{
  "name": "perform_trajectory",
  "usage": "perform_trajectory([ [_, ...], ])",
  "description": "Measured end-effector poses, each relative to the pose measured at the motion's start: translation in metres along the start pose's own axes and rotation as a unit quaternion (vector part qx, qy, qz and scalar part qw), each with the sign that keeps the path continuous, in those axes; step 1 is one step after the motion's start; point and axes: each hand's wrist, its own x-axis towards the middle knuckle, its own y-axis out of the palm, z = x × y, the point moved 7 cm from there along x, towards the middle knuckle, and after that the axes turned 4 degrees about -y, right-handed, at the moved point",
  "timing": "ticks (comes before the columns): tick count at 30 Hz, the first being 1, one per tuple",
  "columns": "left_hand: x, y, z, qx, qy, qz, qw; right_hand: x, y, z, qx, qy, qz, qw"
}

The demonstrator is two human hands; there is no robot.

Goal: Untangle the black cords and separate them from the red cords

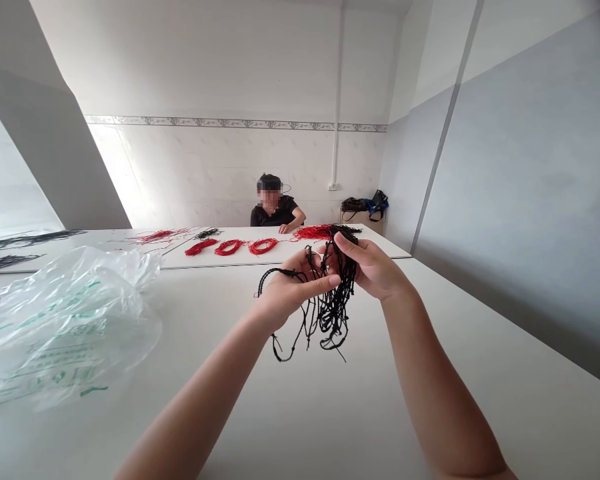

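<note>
A bunch of black braided cords (336, 303) hangs in the air above the white table (290, 413). My right hand (375, 267) is closed round the top of the bunch, thumb over the cords. Just left of it, my left hand (295, 287) has its thumb across some of the same cords, its fingers partly hidden behind them. One cord loops over the back of my left hand, and loose ends dangle beneath both hands.
A crumpled clear plastic bag (70, 333) lies at the left. Red cord coils (263, 246), a red bundle (313, 232) and black cords (40, 238) lie on the far tables. A person (279, 215) sits behind them. Bags (365, 205) are stacked by the wall.
</note>
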Motion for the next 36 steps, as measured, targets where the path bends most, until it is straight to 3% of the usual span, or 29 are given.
perform_trajectory([
  [7, -0.001, 0.002, 0.006, 0.043, -0.043, 0.004, 0.998, -0.002, 0.003, -0.001, -0.021, 0.011, 0.036, 0.999],
  [14, -0.003, 0.004, 0.002, 0.042, -0.052, 0.026, 0.997, -0.002, 0.0, 0.0, -0.046, 0.001, 0.027, 0.999],
  [18, -0.005, 0.012, -0.003, -0.061, -0.056, 0.092, 0.992, -0.002, 0.0, 0.004, -0.06, -0.017, 0.023, 0.998],
  [21, -0.006, 0.011, -0.006, -0.198, -0.106, 0.124, 0.967, -0.001, -0.001, 0.004, -0.053, -0.019, 0.017, 0.998],
  [25, -0.003, -0.014, -0.015, -0.336, -0.146, 0.073, 0.928, 0.0, -0.007, 0.004, 0.002, -0.031, 0.0, 1.0],
  [29, -0.008, -0.055, -0.036, -0.419, -0.09, 0.0, 0.904, 0.002, -0.02, 0.004, 0.085, -0.027, -0.025, 0.996],
  [33, -0.018, -0.08, -0.057, -0.374, -0.006, -0.052, 0.926, 0.005, -0.031, 0.006, 0.135, -0.039, -0.052, 0.989],
  [36, -0.018, -0.068, -0.057, -0.297, 0.0, -0.044, 0.954, 0.007, -0.032, 0.006, 0.155, -0.047, -0.053, 0.985],
])
